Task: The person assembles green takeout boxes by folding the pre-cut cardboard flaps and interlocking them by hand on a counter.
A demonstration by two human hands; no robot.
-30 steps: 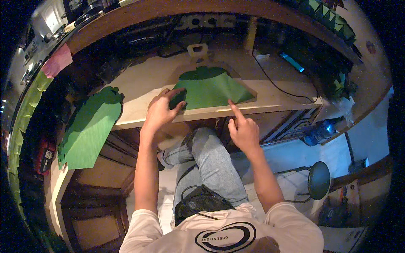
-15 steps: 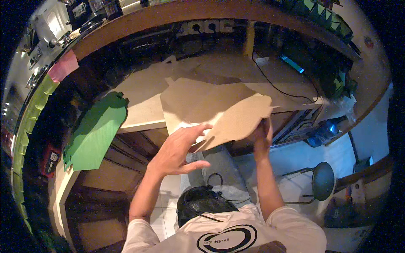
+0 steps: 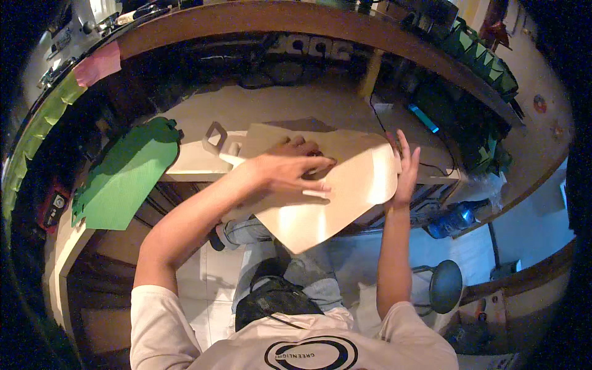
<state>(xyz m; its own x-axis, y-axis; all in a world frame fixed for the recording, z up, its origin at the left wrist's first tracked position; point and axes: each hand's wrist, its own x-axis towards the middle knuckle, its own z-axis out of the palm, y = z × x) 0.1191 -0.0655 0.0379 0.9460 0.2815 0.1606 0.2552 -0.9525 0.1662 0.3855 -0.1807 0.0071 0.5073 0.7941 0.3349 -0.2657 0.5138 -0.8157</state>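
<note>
A tan cardboard sheet (image 3: 345, 206) with a rounded right end and a pointed near corner lies across the table edge, overhanging toward me. My left hand (image 3: 287, 166) reaches over it from the left, fingers spread and resting on its surface. At its right end, my right hand (image 3: 405, 169) stands with fingers stretched up, the palm against the sheet's edge. A grey loop-shaped piece (image 3: 214, 137) lies beside the sheet, left of my left hand. A white piece (image 3: 231, 158) shows by my left wrist, its kind unclear.
A green corrugated sheet (image 3: 126, 179) with a jagged edge lies at the left of the table (image 3: 191, 169). A blue lit device (image 3: 423, 118) and black cable are at the back right. A raised shelf (image 3: 259, 28) curves behind; a round stool (image 3: 445, 287) stands right.
The cardboard has been lowered and turned, its pointed corner now toward me. My left hand has moved up onto it. My right hand has shifted to its right edge, fingers now upright.
</note>
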